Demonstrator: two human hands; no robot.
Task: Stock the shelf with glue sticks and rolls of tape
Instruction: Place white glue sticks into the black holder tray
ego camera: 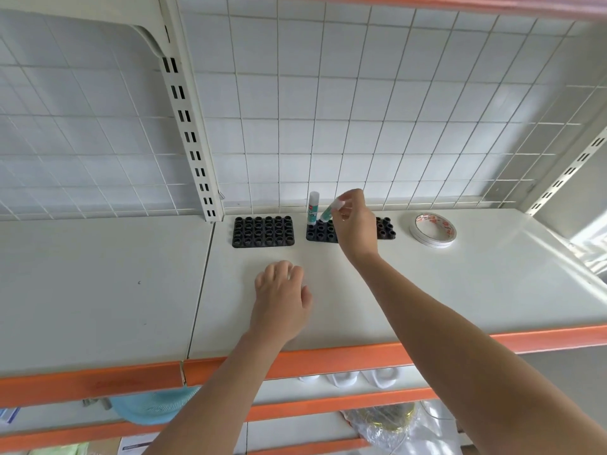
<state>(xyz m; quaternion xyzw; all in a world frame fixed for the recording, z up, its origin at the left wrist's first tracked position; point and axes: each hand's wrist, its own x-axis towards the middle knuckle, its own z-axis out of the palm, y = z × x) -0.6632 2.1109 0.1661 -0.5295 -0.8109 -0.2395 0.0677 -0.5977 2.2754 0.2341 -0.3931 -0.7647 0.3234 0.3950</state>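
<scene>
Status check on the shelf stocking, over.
Right hand pinching tilted glue stick over right holder tray. Left hand open on shelf. One stick already standing. Nothing blocking.

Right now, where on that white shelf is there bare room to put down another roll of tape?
Bare shelf lies in front of and to the right of the tape roll, out to the orange front edge. The panel left of the empty black holder is bare too. It is crowded at the second holder, where the right hand tilts a glue stick beside a standing one. The left hand rests mid-shelf.
</scene>
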